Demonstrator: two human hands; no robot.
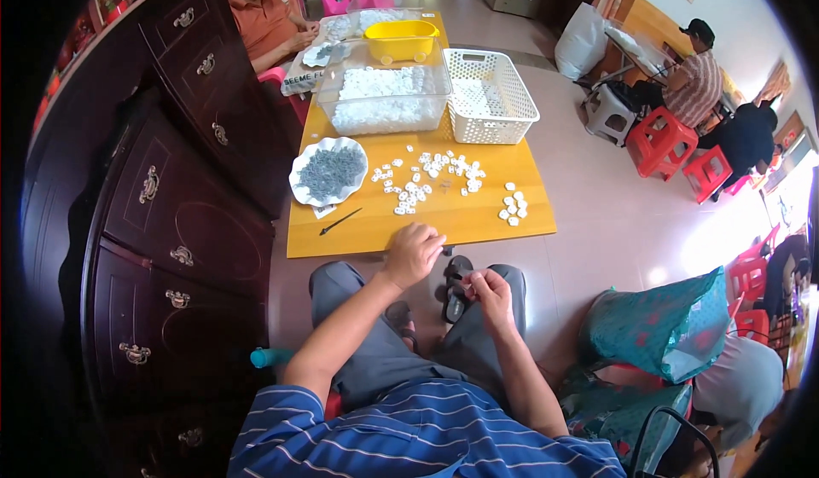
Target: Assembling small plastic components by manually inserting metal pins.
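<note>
My left hand point(415, 253) is at the front edge of the yellow wooden table point(367, 237), its fingers curled in; what they hold, if anything, is hidden. Over my right thigh, my right hand point(491, 295) pinches something too small to make out between thumb and fingertips. Small white plastic pieces with holes point(412, 196) lie scattered on the table beyond my left hand. A separate little group of white pieces point(513, 205) sits towards the right edge. To the left stands a white scalloped plate point(295, 176) heaped with small grey parts point(329, 173). A thin dark tool point(340, 221) lies in front of it.
Behind the pieces stand a clear bin point(388, 120) of white parts, a white perforated basket point(514, 126) and a yellow basin point(401, 41). A dark cabinet point(183, 214) borders the left. Teal bags point(657, 324) are at my right. Other people sit farther off.
</note>
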